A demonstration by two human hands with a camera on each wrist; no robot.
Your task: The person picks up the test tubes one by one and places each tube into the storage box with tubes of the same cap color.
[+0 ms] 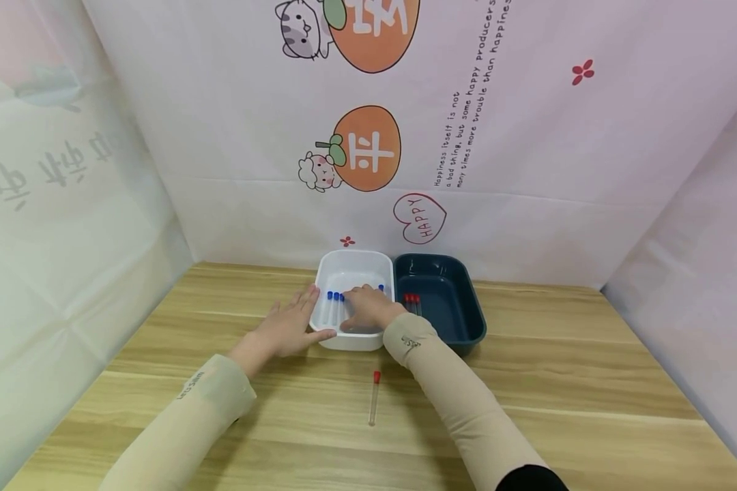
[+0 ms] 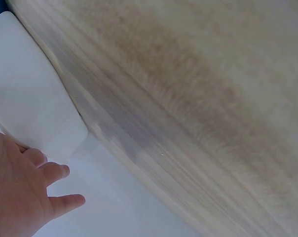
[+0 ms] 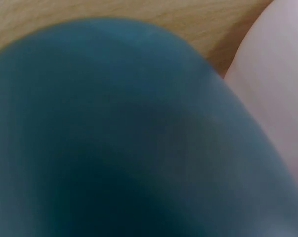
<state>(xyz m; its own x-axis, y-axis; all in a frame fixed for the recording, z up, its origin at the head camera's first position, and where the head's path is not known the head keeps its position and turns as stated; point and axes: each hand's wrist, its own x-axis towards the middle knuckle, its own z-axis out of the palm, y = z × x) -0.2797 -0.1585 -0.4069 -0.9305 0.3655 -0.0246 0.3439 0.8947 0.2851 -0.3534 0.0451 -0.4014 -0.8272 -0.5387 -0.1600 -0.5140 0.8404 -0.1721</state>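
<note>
My left hand (image 1: 285, 327) rests against the left side of the white tray (image 1: 353, 342), fingers straight along its rim and thumb at the front corner. Inside that tray, several clear tubes with blue caps (image 1: 336, 296) lie side by side. Over them is my right hand (image 1: 368, 308), fingertips beside the row and thumb near the front wall; I cannot tell whether it grips a tube. Another blue cap (image 1: 381, 287) shows just past its knuckles. In the left wrist view, the left hand (image 2: 20, 190) has its fingers spread beside the white tray (image 2: 35, 84).
A dark blue tray (image 1: 445, 300) stands right of the white one, with several red-capped tubes (image 1: 412, 299) at its left side, partly behind the right sleeve. One red-capped tube (image 1: 374, 399) lies on the wooden table (image 1: 565, 382) in front. A printed cloth (image 1: 503, 232) hangs behind.
</note>
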